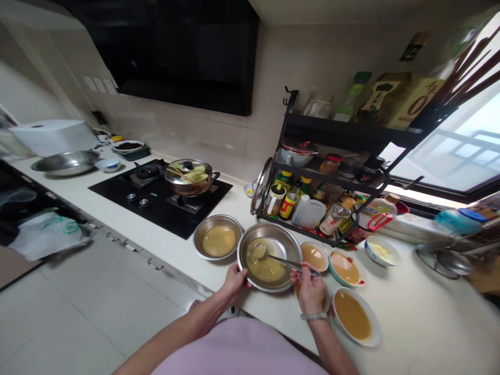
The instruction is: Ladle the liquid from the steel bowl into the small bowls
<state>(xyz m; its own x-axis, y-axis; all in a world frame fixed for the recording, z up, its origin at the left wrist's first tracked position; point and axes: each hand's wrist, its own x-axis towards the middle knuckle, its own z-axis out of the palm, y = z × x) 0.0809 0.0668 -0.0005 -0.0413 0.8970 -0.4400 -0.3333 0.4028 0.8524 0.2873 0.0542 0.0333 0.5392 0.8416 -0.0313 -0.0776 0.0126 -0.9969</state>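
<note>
Steel bowl (288,249) sits at the front of the tabletop (406,312), between a second metal bowl (200,245) and the cream bowls of brownish liquid; can't tell if its base is fully down. Yellowish liquid (269,272) pools toward the left hand (236,279), so likely tilted. Expect stiff, thin metal, moderate weight, sloshing load, slick rim if wet. Best hold: rim, thumb over, fingers under. Ladle (279,260) should be light and rigid; take it by the handle. Left hand pinches the bowl's near-left rim, forearm angled in. Right hand grips the ladle handle's end, forearm angled up, scoop over the liquid.
</note>
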